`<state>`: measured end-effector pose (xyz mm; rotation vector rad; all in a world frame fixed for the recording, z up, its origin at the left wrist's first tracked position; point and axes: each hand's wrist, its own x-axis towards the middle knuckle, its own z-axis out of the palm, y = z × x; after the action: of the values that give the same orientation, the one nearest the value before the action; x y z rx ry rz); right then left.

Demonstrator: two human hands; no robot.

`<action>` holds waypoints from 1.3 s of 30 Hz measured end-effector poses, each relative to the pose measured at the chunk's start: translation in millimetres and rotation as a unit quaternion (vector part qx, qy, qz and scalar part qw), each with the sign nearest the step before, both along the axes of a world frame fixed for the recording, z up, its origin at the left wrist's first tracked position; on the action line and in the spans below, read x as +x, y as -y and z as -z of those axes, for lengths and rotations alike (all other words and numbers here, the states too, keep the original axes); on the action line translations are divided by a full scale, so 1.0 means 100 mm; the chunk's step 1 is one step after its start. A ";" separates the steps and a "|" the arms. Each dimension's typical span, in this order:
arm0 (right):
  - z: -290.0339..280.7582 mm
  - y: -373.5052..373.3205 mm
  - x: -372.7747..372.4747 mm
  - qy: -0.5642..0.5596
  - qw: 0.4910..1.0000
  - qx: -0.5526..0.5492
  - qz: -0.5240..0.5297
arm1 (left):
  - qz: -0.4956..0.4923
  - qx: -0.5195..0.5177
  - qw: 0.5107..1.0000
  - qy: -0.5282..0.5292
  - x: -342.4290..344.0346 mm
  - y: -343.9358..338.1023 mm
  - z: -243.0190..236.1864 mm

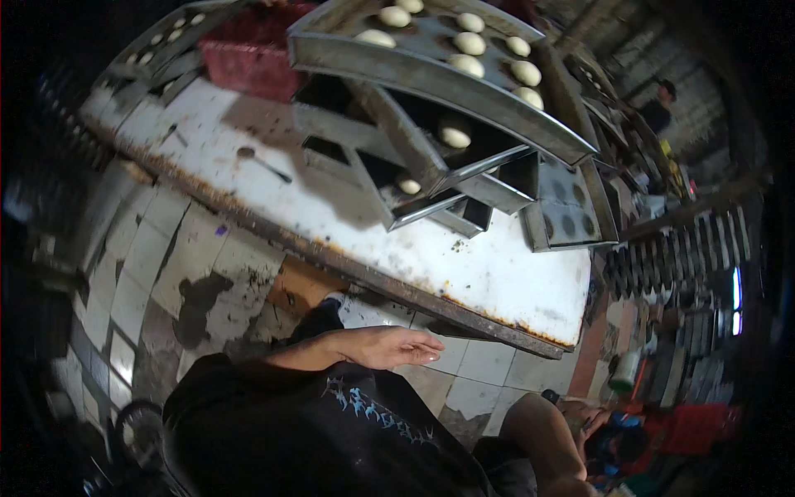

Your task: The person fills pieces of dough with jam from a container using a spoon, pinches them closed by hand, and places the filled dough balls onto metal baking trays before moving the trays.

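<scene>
My left hand point(391, 346) is held in front of my dark shirt, just short of the near edge of a white-topped table point(513, 286). Its fingers are stretched out loosely, and nothing is in them. At the lower right my bare right arm point(542, 435) is bent, its hand out of sight. On the table stand metal trays stacked crosswise. The top tray point(431, 74) carries several pale, round dough balls point(469, 43). Single dough balls show in trays beneath, one of them point(455, 134) under the top tray's front wall.
Left of the stack lies a spoon-like tool point(265, 164). A red crate point(248, 60) stands behind it. A tray with round dark marks point(571, 207) sits at the table's right. Another person point(617, 443) is low at the lower right, near a red crate point(700, 427). Someone else point(657, 108) stands farther back.
</scene>
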<state>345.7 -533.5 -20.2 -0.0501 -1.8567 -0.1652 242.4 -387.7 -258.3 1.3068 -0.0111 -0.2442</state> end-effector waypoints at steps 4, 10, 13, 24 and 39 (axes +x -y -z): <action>-0.07 -0.17 -0.06 0.007 0.955 0.076 0.285 | 0.035 -0.022 0.999 -0.008 0.19 -0.32 -0.10; -0.06 -0.01 0.17 0.065 0.880 0.125 0.454 | 0.178 -0.125 0.974 -0.070 0.70 -0.27 0.09; -0.03 0.27 0.29 0.122 0.750 0.202 0.617 | 0.233 -0.052 0.970 -0.046 1.04 0.06 0.06; 0.22 2.50 1.03 0.196 0.536 0.260 0.779 | 0.436 -0.015 0.898 -0.055 2.50 2.24 0.07; 0.18 3.68 3.81 0.134 0.773 0.263 0.562 | 0.318 -0.049 0.945 -0.052 4.93 3.45 0.25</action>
<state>727.1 -901.6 -37.8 -0.7876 -1.7526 -1.5859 735.4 -733.1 -283.2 1.1562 -0.3576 -0.8536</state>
